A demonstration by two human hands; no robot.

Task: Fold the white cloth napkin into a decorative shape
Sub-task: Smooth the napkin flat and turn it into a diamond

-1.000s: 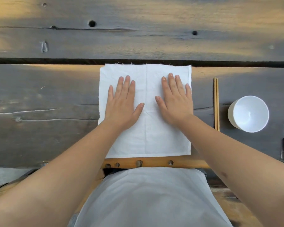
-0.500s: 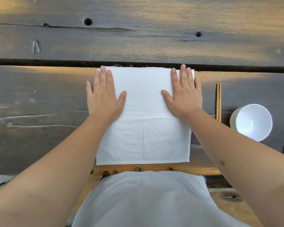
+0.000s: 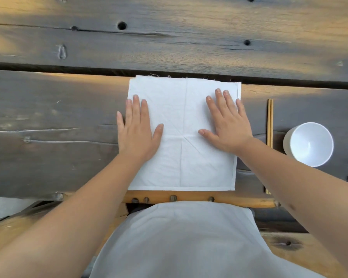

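Two hands, left (image 3: 138, 128), right (image 3: 227, 125), flat, grip wide, on napkin (image 3: 184, 157); chopsticks (image 3: 269, 125), bowl (image 3: 309, 144) beside

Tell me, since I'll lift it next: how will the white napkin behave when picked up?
Probably floppy: the napkin lies thin and flat, with soft creases under both hands. Likely light. Its frayed far edge suggests loose weave, so it may sag and lose shape.

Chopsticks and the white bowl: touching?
Apart. The head view shows a strip of dark table between the chopsticks and the white bowl.
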